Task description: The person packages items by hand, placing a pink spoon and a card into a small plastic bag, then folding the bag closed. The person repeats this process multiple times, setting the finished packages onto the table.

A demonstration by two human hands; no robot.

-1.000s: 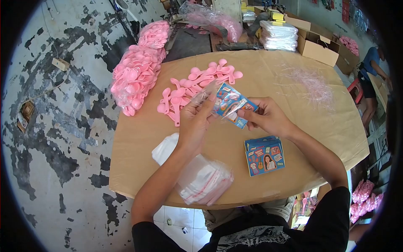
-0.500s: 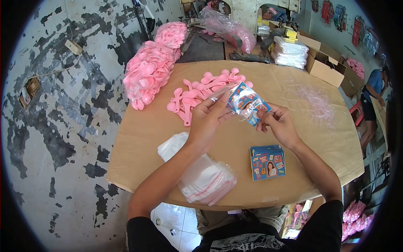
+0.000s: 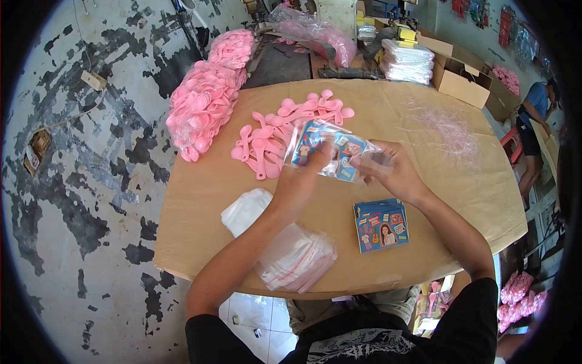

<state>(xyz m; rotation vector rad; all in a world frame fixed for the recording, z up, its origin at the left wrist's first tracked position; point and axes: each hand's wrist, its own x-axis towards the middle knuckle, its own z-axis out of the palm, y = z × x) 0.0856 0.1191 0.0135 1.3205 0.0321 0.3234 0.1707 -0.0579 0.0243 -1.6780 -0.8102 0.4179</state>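
Note:
A blue printed card [image 3: 348, 168] shows through a clear plastic bag [image 3: 293, 159] held up over the table between both hands. My left hand [image 3: 301, 182] is closed on the bag's left part, its thumb across the front. My right hand [image 3: 397, 171] pinches the right end, where clear film covers the fingertips. Just behind the left hand lie loose pink spoons [image 3: 259, 151]. Below it is a stack of flat clear bags [image 3: 297, 258] with reddish strips. A stack of similar blue cards [image 3: 382, 227] sits nearer me, below the right hand.
A big bag of pink spoons [image 3: 203, 106] stands at the table's left edge. Thin plastic shreds [image 3: 448, 133] lie on the brown paper tabletop [image 3: 200, 224] at right. Behind are packed white bags [image 3: 407, 60] and an open cardboard box [image 3: 464, 82]. Another person [image 3: 533, 121] works far right.
The bag with the card has swung nearly level and shifted left, showing more of its front. My left hand has moved lower and its thumb now lies over the card. The view has tilted slightly.

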